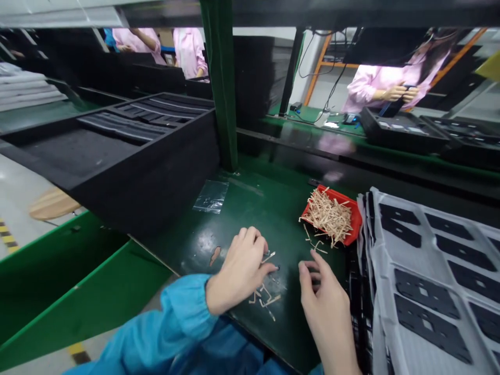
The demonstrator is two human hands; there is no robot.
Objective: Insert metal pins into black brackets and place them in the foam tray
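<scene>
Right now, from where I stand behind the head camera, I see two bare hands working low over a green desk. The left hand, coming out of a blue sleeve, bends down over the surface, thumb set a little apart from the curled fingers. A thin strip shows in that gap, but I can't make out whether the grip has hold of it or merely sits over it. Just below lie several small bent pieces, scattered on the desk. The right hand hovers to the right, its grip loosely curled, a gap between thumb and fingers with nothing in it. Just past its fingertips a few loose strips lie beside a red bin heaped with pale strips. A clear bag lies flat beyond the left hand, near a big black box. Along the right edge a white tray holds flat black plates. Across the way, a person in pink handles something dark.
</scene>
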